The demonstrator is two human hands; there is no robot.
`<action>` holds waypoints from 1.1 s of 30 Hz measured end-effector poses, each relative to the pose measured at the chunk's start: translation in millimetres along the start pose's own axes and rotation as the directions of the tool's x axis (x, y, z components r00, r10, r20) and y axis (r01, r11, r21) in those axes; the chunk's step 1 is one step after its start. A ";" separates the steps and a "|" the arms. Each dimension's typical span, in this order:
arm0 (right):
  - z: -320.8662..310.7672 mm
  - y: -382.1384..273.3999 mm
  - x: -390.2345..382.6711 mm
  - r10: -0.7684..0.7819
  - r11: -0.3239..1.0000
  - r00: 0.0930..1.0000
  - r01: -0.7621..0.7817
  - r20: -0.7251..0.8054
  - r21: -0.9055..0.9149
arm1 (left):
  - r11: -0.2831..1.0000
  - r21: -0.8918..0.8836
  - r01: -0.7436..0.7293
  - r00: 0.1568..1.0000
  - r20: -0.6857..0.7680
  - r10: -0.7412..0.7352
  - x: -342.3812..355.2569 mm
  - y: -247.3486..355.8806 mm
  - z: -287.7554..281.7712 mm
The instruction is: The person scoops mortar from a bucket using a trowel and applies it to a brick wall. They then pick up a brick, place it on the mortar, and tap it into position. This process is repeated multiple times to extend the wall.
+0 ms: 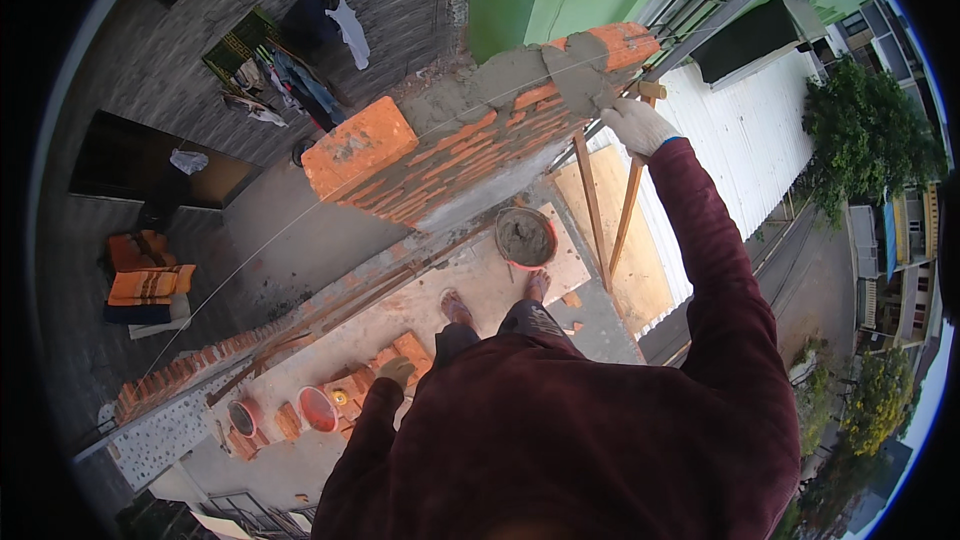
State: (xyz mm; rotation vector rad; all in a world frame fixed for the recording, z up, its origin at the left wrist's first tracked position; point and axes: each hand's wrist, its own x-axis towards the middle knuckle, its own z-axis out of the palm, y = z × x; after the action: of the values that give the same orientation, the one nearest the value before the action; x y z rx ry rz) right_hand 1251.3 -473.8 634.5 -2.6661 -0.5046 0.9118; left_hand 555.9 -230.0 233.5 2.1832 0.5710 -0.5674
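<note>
Trowel (580, 75) at the wall (450, 162).
I have the right hand (640, 126) gripping it; the left hand (397, 371) is near bricks (409, 346), its grip I cannot tell.

A brick wall (455, 165) runs from left to far right ahead of the person, grey mortar (465, 95) spread over its top and one orange brick (360, 145) lying at its left end. At the far right end, the gloved right hand (641, 127) grips a mortar-covered trowel (578, 72) over the wall top. The gloved left hand (397, 371) hangs low, near loose bricks (408, 348); whether it holds anything is unclear. A mortar bucket (529, 266) stands just ahead of the feet (457, 308), and a thin string (240, 265) stretches along the wall.
</note>
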 end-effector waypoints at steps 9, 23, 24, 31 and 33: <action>184.5 22.3 34.3 -0.541 0.841 0.797 0.508 -0.268 -0.188 | 0.997 -0.052 0.051 0.966 0.257 -0.036 25.7 96.1 -27.6; 128.8 189.3 105.5 -0.213 0.960 0.885 0.269 -0.414 0.081 | 0.862 -0.223 0.456 0.867 0.330 -0.373 57.4 173.7 -31.6; 140.3 193.8 96.8 -0.228 0.951 0.891 0.289 -0.393 0.105 | 0.842 -0.234 0.486 0.843 0.380 -0.381 64.5 177.5 -24.3; 318.4 249.2 81.5 -0.137 0.990 0.987 0.140 -0.078 0.025 | 0.875 0.263 0.406 0.731 0.481 -0.484 112.3 181.7 50.1; 389.2 271.3 98.4 -0.056 0.994 0.994 0.047 -0.091 -0.095 | 0.895 0.335 0.293 0.807 0.415 -0.420 125.3 170.8 63.0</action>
State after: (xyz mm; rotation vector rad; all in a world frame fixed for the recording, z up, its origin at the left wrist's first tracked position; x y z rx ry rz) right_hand 1142.3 -620.7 185.8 -2.7499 -0.6050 0.7622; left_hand 739.4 -352.8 225.2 2.0548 0.6693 -1.4154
